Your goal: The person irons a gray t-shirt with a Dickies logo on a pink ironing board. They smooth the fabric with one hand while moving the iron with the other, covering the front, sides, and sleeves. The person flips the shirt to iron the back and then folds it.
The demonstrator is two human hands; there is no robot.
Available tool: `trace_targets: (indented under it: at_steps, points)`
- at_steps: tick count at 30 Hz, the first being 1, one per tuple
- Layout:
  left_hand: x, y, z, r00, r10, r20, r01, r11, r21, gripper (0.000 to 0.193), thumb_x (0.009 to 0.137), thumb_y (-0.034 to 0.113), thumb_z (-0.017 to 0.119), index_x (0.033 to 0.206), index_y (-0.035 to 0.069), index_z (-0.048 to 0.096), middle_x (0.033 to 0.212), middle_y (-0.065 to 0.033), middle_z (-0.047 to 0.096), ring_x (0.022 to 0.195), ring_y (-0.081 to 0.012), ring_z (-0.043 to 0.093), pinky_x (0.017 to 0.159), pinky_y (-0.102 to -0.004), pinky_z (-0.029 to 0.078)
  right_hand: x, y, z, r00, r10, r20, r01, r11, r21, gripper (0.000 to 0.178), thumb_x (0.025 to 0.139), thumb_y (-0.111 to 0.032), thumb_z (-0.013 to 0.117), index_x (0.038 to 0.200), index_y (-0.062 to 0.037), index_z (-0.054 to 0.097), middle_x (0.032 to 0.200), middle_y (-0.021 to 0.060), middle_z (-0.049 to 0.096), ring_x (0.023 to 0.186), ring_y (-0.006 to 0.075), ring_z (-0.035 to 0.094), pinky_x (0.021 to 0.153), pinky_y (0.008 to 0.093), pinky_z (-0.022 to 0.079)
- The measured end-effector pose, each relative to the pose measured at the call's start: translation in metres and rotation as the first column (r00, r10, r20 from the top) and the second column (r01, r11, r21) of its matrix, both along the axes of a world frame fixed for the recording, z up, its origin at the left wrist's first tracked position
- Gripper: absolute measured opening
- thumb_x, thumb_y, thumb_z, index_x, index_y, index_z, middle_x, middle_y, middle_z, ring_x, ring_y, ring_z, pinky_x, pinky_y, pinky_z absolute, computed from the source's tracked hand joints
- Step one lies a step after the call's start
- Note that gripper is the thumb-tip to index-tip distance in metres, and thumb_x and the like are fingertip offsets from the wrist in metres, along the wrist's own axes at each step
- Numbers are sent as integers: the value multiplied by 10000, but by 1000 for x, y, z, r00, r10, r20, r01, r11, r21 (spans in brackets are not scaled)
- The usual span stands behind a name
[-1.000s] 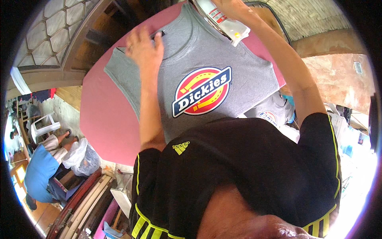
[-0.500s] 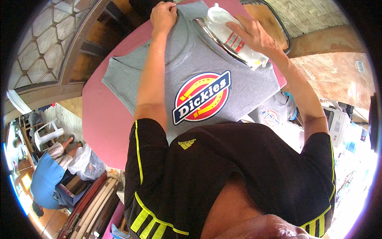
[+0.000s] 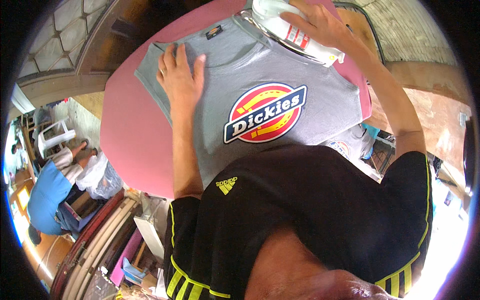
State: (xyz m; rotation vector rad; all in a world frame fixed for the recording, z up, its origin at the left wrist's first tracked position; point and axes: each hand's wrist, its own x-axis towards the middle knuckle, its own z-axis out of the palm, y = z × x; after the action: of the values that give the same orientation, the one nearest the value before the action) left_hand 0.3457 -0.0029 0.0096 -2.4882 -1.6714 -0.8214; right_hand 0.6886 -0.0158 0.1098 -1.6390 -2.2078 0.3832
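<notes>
A grey sleeveless shirt [image 3: 210, 115] with a round red, yellow and blue print lies spread on a pink padded ironing board [image 3: 127, 135]. My left hand [image 3: 180, 77] rests on the shirt beside its neckline, the fingers loosely apart and holding nothing. Gripped in my right hand [image 3: 322, 25] is a white clothes iron [image 3: 272, 22] with a shiny metal base. The iron sits on the far right part of the shirt, by the neck and shoulder. Its handle is partly hidden under my fingers. A dark label [image 3: 214, 32] shows inside the collar.
Another grey printed garment [image 3: 350, 142] lies below the board's right side. At left, a person in a blue shirt [image 3: 50, 192] is near a white plastic stool [image 3: 56, 136] and clear plastic bags [image 3: 102, 177]. Long poles [image 3: 95, 245] lean at lower left.
My left hand has come back from the shirt's far edge and now lies on the left of the neckline. The collar label has come into sight. The iron remains in my right hand.
</notes>
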Motion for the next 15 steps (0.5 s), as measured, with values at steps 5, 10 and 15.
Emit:
trace_targets:
  at_steps: [5, 10, 15]
  points:
    - [5, -26, -19, 979, 108, -173, -113, 993, -22, 731, 953, 630, 453, 1469, 113, 431, 1559, -176, 334, 1434, -445, 276, 1115, -620, 225, -23, 8, 5, 999, 39, 20, -41, 997, 65, 401, 960, -357, 594, 1165, -13, 628, 930, 273, 680, 874, 439, 668, 771, 490, 528]
    - [6, -25, -20, 982, 106, -154, -110, 994, -12, 729, 947, 633, 460, 1448, 103, 468, 1549, -179, 364, 1430, -450, 289, 1114, -625, 230, -22, 16, 6, 999, 32, 20, -31, 999, -14, 470, 967, -379, 567, 1284, -32, 591, 1027, 257, 689, 954, 445, 661, 860, 493, 523]
    - [1, -24, -26, 979, 122, -164, -116, 992, 47, 722, 946, 642, 458, 1432, 110, 492, 1545, -167, 376, 1426, -427, 314, 1108, -621, 244, -10, 37, -3, 990, 142, 11, -142, 990, -8, 458, 972, -398, 540, 1204, -13, 631, 977, 258, 693, 952, 429, 666, 852, 491, 519]
